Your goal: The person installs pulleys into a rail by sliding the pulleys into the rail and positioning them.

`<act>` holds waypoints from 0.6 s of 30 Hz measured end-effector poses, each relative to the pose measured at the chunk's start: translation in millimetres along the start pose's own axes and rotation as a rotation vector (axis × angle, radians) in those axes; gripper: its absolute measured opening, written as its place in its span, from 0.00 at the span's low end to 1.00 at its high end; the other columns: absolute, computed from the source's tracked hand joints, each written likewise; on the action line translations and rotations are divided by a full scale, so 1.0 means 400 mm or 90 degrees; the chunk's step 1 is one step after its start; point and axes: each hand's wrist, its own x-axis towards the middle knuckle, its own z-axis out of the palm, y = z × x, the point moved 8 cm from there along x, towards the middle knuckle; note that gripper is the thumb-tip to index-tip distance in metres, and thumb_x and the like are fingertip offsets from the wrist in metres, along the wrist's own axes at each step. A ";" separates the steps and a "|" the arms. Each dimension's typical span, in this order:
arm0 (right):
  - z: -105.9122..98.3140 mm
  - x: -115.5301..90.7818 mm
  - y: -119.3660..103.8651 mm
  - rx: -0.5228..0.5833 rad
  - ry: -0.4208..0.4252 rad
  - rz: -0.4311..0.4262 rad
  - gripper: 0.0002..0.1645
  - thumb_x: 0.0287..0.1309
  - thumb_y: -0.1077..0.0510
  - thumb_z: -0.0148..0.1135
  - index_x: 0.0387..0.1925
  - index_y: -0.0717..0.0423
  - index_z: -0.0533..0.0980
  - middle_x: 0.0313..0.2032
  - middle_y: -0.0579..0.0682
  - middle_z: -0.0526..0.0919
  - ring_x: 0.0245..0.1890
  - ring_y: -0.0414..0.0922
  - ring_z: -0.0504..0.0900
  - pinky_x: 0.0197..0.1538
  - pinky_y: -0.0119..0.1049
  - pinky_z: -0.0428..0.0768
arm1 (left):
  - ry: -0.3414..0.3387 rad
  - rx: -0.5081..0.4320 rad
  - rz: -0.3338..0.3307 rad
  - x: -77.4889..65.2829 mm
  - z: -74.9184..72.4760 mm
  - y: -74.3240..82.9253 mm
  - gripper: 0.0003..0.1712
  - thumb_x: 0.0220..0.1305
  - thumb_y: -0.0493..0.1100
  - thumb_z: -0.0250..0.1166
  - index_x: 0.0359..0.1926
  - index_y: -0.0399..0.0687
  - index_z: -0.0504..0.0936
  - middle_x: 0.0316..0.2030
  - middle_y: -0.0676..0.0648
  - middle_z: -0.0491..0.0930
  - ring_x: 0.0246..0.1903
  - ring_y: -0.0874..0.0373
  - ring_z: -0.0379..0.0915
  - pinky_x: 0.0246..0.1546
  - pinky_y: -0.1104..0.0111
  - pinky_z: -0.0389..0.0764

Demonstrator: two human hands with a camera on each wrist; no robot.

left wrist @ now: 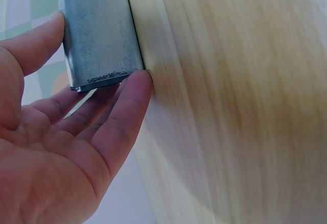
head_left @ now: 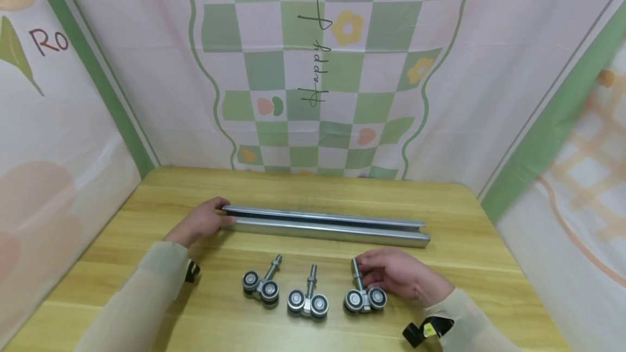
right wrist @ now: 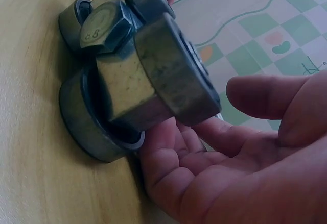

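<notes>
On the table lies a long silver metal channel rail (head_left: pixel 327 231) with a lengthwise slot. My left hand (head_left: pixel 202 221) holds its left end, thumb on one edge and fingers on the other, as the left wrist view shows with the rail end (left wrist: pixel 102 35). Three roller trolleys with threaded bolts sit in front: a left one (head_left: pixel 261 287), a middle one (head_left: pixel 307 303) and a right one (head_left: pixel 364 299). My right hand (head_left: pixel 398 273) is beside the right trolley, fingertips near its bolt. In the right wrist view, its thumb stands apart from the trolley wheels (right wrist: pixel 176 76).
The wood-grain table (head_left: pixel 235 330) ends at a patterned cloth backdrop (head_left: pixel 303 151), with cloth side walls left and right. A black strap device (head_left: pixel 427 330) sits at the right wrist, another (head_left: pixel 192 271) at the left.
</notes>
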 end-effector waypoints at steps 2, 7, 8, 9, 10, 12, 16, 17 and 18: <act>0.001 0.001 0.001 -0.002 -0.004 -0.001 0.26 0.69 0.59 0.55 0.60 0.77 0.68 0.44 0.61 0.81 0.38 0.49 0.81 0.44 0.40 0.82 | 0.000 0.001 0.002 0.001 0.001 -0.001 0.38 0.67 0.53 0.66 0.70 0.39 0.65 0.68 0.32 0.64 0.65 0.34 0.60 0.62 0.41 0.65; 0.007 0.001 0.003 -0.009 -0.028 -0.008 0.25 0.70 0.58 0.54 0.58 0.76 0.68 0.45 0.62 0.81 0.39 0.50 0.82 0.45 0.40 0.81 | 0.001 0.005 0.001 0.001 0.001 -0.001 0.37 0.68 0.53 0.65 0.70 0.39 0.65 0.69 0.33 0.63 0.66 0.33 0.59 0.63 0.40 0.63; 0.009 0.001 0.003 -0.010 -0.035 -0.010 0.25 0.71 0.58 0.53 0.58 0.77 0.69 0.45 0.63 0.82 0.40 0.51 0.82 0.45 0.40 0.81 | 0.000 0.006 0.000 0.000 0.001 -0.001 0.38 0.68 0.53 0.65 0.70 0.39 0.65 0.69 0.33 0.62 0.66 0.33 0.59 0.63 0.40 0.63; 0.011 0.001 0.003 -0.011 -0.043 -0.012 0.25 0.71 0.58 0.53 0.58 0.77 0.69 0.46 0.63 0.82 0.40 0.51 0.82 0.45 0.40 0.81 | 0.000 0.006 -0.001 0.000 0.001 -0.001 0.38 0.68 0.53 0.65 0.70 0.40 0.65 0.69 0.33 0.62 0.66 0.33 0.59 0.63 0.40 0.63; 0.013 0.000 0.002 -0.012 -0.050 -0.014 0.25 0.71 0.58 0.52 0.57 0.77 0.69 0.46 0.64 0.82 0.40 0.51 0.82 0.45 0.40 0.81 | 0.000 0.005 -0.004 0.000 0.001 -0.003 0.38 0.68 0.53 0.65 0.71 0.40 0.65 0.69 0.33 0.62 0.66 0.33 0.59 0.63 0.40 0.63; 0.015 0.000 0.001 -0.015 -0.055 -0.018 0.24 0.72 0.58 0.52 0.56 0.77 0.69 0.47 0.64 0.82 0.40 0.51 0.82 0.44 0.39 0.81 | 0.000 0.005 -0.006 -0.001 0.001 -0.002 0.38 0.68 0.54 0.65 0.71 0.40 0.64 0.70 0.33 0.62 0.66 0.33 0.58 0.63 0.39 0.63; 0.009 -0.004 -0.002 -0.033 -0.023 -0.018 0.23 0.69 0.58 0.57 0.55 0.75 0.70 0.46 0.64 0.83 0.38 0.50 0.83 0.41 0.38 0.82 | 0.000 0.002 -0.008 0.000 0.000 -0.003 0.39 0.68 0.54 0.65 0.71 0.40 0.64 0.70 0.33 0.61 0.66 0.33 0.59 0.62 0.39 0.63; 0.007 -0.005 -0.004 -0.041 -0.011 -0.018 0.23 0.68 0.58 0.58 0.55 0.74 0.71 0.46 0.64 0.83 0.38 0.50 0.84 0.41 0.38 0.82 | 0.000 0.003 -0.008 0.000 0.000 -0.003 0.39 0.68 0.54 0.65 0.71 0.40 0.64 0.70 0.33 0.61 0.66 0.33 0.59 0.62 0.39 0.63; 0.005 -0.007 -0.006 -0.049 0.001 -0.017 0.23 0.67 0.58 0.59 0.55 0.73 0.71 0.45 0.63 0.83 0.37 0.49 0.84 0.40 0.38 0.82 | 0.000 0.004 -0.007 0.000 0.000 -0.003 0.39 0.68 0.54 0.65 0.71 0.40 0.64 0.70 0.33 0.62 0.66 0.33 0.59 0.62 0.39 0.63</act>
